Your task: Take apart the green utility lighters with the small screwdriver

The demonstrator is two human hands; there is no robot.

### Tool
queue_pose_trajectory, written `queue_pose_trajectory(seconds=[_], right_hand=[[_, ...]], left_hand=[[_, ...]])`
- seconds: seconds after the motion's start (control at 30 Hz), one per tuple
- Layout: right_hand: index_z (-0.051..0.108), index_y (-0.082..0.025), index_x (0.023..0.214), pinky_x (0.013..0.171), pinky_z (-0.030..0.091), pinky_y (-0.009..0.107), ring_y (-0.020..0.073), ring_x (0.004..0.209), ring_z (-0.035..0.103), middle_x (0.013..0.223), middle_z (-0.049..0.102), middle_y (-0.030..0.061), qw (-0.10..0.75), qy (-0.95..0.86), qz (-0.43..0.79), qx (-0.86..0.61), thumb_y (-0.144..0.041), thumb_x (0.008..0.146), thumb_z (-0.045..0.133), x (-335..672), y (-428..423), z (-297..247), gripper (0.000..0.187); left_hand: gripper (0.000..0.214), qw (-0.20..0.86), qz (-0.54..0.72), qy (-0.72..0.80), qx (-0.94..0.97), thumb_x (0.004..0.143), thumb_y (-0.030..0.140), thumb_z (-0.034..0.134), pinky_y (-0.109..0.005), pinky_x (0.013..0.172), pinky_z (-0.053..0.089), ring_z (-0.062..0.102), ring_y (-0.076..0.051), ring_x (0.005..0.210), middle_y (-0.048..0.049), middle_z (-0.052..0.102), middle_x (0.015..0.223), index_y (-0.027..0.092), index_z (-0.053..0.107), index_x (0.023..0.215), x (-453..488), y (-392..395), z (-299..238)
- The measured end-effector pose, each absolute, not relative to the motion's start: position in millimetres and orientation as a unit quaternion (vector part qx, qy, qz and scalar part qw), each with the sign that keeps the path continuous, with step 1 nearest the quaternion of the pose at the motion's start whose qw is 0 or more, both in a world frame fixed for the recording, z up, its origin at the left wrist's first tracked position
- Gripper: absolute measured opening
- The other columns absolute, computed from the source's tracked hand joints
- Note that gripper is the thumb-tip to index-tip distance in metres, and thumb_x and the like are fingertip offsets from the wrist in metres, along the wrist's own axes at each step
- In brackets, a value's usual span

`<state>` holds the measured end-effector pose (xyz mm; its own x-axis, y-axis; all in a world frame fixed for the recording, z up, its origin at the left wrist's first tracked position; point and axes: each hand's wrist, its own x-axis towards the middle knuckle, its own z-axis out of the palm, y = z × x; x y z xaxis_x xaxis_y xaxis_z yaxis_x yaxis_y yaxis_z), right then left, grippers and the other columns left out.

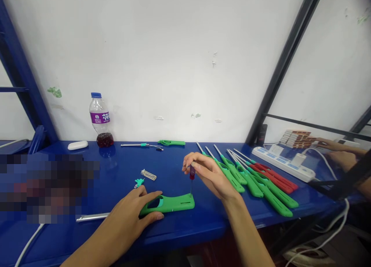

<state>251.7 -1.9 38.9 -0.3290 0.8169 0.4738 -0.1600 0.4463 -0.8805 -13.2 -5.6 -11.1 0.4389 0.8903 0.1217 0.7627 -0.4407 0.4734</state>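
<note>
A green plastic lighter handle [171,203] lies flat near the front edge of the blue table [121,170], with a metal tube [92,217] sticking out to its left. My left hand [131,213] presses down on the handle's left end, thumb along its front side. My right hand [206,173] pinches the red grip of a small screwdriver [191,178], held upright with its tip on the handle's right end.
Several finished green and red long lighters [255,178] lie in a row at the right. A white power strip [282,163], a drink bottle [100,120], a white case [77,145], loose small parts [148,175] and a disassembled lighter [156,144] sit behind. Another person's hands [339,151] are at far right.
</note>
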Motion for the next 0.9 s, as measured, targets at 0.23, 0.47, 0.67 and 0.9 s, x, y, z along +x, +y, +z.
queue_pose_trajectory(seconds=[0.23, 0.47, 0.67, 0.9], right_hand=[[0.073, -0.021, 0.082, 0.077, 0.046, 0.032, 0.019, 0.084, 0.059, 0.088, 0.061, 0.0044, 0.551, -0.647, 0.483, -0.211, -0.048, 0.097, 0.07, 256.7, -1.1, 36.4, 0.031], [0.063, -0.022, 0.086, 0.077, 0.049, 0.032, 0.0184, 0.081, 0.067, 0.085, 0.068, 0.0034, 0.539, -0.63, 0.5, -0.25, -0.062, 0.102, 0.054, 251.9, -1.4, 38.6, 0.044], [0.073, -0.025, 0.114, 0.078, 0.049, 0.03, 0.0189, 0.086, 0.063, 0.096, 0.069, 0.0036, 0.553, -0.662, 0.329, -0.384, -0.051, 0.1, 0.064, 252.8, 8.7, 35.1, 0.031], [0.07, -0.025, 0.121, 0.067, 0.046, 0.029, 0.0185, 0.074, 0.061, 0.086, 0.067, 0.0018, 0.547, -0.662, 0.229, -0.458, -0.049, 0.104, 0.056, 244.9, 14.5, 25.3, 0.033]], left_hand=[[0.046, 0.182, 0.19, 0.494, 0.829, 0.091, 0.048, 0.066, -0.04, 0.092, 0.055, 0.069, -0.033, 0.11, -0.0066, 0.071, 0.115, 0.035, 0.072, 0.134, -14.7, -5.1, -11.6], [0.046, 0.187, 0.178, 0.5, 0.827, 0.092, 0.047, 0.066, -0.042, 0.095, 0.054, 0.069, -0.032, 0.109, -0.0058, 0.07, 0.113, 0.035, 0.07, 0.137, -13.1, -4.9, -9.2], [0.047, 0.183, 0.179, 0.497, 0.829, 0.092, 0.048, 0.065, -0.042, 0.095, 0.055, 0.068, -0.033, 0.112, -0.0072, 0.071, 0.117, 0.035, 0.071, 0.137, -12.5, -5.8, -8.4], [0.047, 0.183, 0.176, 0.497, 0.83, 0.091, 0.046, 0.065, -0.042, 0.096, 0.055, 0.068, -0.033, 0.112, -0.0075, 0.07, 0.116, 0.033, 0.071, 0.136, -12.7, -6.6, -8.4]])
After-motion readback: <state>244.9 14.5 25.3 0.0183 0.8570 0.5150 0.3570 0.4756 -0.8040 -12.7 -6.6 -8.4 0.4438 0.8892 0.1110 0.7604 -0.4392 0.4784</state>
